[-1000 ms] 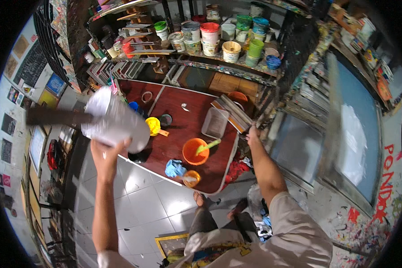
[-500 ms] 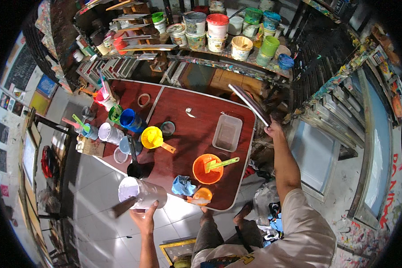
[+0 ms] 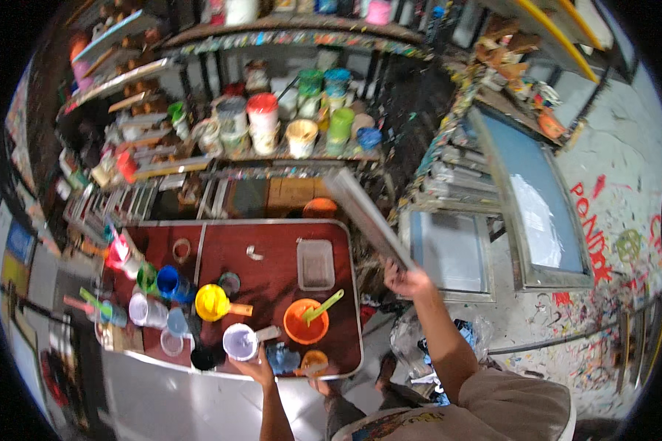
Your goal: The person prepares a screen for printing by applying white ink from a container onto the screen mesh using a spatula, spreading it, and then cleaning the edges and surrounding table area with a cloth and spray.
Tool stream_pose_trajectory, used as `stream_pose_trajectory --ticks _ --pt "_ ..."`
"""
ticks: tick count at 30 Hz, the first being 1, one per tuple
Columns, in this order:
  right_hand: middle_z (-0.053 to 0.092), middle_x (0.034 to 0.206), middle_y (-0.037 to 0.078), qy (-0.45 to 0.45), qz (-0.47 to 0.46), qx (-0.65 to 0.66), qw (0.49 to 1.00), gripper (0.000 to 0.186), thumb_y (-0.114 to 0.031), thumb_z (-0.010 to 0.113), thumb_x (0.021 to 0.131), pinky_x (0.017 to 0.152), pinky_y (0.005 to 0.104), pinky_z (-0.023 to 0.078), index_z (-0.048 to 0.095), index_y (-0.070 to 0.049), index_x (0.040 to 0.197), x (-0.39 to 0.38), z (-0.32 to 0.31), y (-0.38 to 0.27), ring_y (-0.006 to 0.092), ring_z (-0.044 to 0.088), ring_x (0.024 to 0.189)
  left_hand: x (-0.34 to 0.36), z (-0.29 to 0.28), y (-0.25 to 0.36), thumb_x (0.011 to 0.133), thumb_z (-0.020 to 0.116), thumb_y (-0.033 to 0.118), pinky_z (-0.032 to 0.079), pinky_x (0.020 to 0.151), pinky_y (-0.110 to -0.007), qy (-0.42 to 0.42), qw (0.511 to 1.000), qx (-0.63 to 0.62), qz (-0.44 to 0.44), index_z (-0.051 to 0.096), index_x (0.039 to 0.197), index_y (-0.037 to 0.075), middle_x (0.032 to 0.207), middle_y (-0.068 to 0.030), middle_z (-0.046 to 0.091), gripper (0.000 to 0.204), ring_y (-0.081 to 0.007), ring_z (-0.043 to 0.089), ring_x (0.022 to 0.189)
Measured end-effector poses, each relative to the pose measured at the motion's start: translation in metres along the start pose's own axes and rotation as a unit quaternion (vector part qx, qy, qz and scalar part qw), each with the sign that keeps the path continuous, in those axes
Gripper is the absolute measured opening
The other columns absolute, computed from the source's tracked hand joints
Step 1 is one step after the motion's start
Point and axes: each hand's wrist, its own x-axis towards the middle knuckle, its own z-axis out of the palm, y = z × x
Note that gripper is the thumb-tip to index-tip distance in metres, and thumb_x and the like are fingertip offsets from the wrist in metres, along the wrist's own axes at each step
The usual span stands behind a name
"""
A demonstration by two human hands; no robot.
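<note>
My left hand (image 3: 256, 367) grips a whitish tub (image 3: 232, 351) holding pale lavender paint, at the table's front edge. A flat light-coloured handle (image 3: 268, 333) sticks out of the tub to the right. My right hand (image 3: 410, 281) is closed around the near end of a long, flat, silver-grey bar-like tool (image 3: 366, 220), which looks like a squeegee; blur hides its exact kind. The tool slants up and away to the left, beyond the table's right edge. Just right of the tub lies a crumpled blue cloth (image 3: 282, 359). An orange bowl (image 3: 296, 321) with a green spatula (image 3: 322, 306) stands beyond it.
On the dark red table (image 3: 232, 242) are a clear plastic tray (image 3: 315, 282), a yellow paint tub (image 3: 212, 302) and a blue pot (image 3: 171, 282). Paint buckets (image 3: 262, 114) crowd the back shelf. Framed screens (image 3: 529, 206) lean at the right. A plastic bag (image 3: 408, 338) lies below.
The view has swung up and to the right. My left hand has brought the tub rightward, close to the blue cloth, and its handle now points right. The right hand still holds the bar-like tool.
</note>
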Motion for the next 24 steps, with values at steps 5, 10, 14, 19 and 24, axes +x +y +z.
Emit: stream_pose_trajectory --ticks 5,10,14,19,24 --pt "0.070 0.090 0.012 -0.071 -0.043 -0.074 0.994 0.042 -0.027 0.054 0.098 0.059 0.0313 0.046 0.057 0.005 0.125 -0.045 -0.003 0.033 0.0187 0.063 0.068 0.007 0.006 -0.040 0.072 0.088 0.012 0.039 0.109 -0.047 0.033 0.998 0.047 0.024 0.035 0.142 -0.006 0.136 -0.0232 0.047 0.089 -0.0330 0.050 0.126" --pt "0.063 0.082 0.006 0.019 -0.151 -0.116 0.982 0.016 -0.020 0.049 0.103 0.057 0.0297 0.044 0.061 -0.011 0.109 -0.098 0.035 0.055 0.0168 0.055 0.065 0.006 0.002 -0.035 0.073 0.089 0.019 0.031 0.115 -0.050 -0.026 0.995 0.086 0.035 0.028 0.148 -0.007 0.146 -0.0275 0.039 0.100 -0.0408 0.044 0.134" --pt "0.058 0.091 0.005 0.001 -0.201 -0.171 0.964 0.018 -0.023 0.048 0.106 0.058 0.0287 0.045 0.060 -0.011 0.114 -0.145 0.084 0.085 0.0153 0.052 0.069 -0.024 -0.030 -0.049 0.072 0.089 0.009 0.039 0.109 -0.048 -0.021 0.992 0.124 0.006 0.032 0.145 -0.005 0.133 -0.0206 0.052 0.094 -0.0333 0.052 0.123" --pt "0.060 0.126 0.013 -0.019 -0.361 -0.417 0.834 0.062 -0.005 0.067 0.093 0.082 0.0359 0.053 0.044 -0.007 0.150 -0.227 0.107 0.115 0.0194 0.059 0.106 -0.065 -0.068 0.215 0.086 0.080 0.016 0.053 0.074 -0.031 -0.294 0.946 0.018 -0.136 0.067 0.105 -0.001 0.099 -0.0096 0.069 0.029 -0.0179 0.065 0.090" --pt "0.063 0.103 0.008 -0.106 -0.374 -0.417 0.822 0.052 -0.012 0.068 0.094 0.068 0.0292 0.050 0.049 -0.003 0.141 -0.259 0.155 0.101 0.0150 0.059 0.081 0.083 -0.034 0.365 0.100 0.061 0.010 0.050 0.077 -0.027 -0.304 0.929 -0.161 0.136 0.064 0.093 -0.002 0.091 -0.0052 0.066 0.015 -0.0132 0.061 0.084"
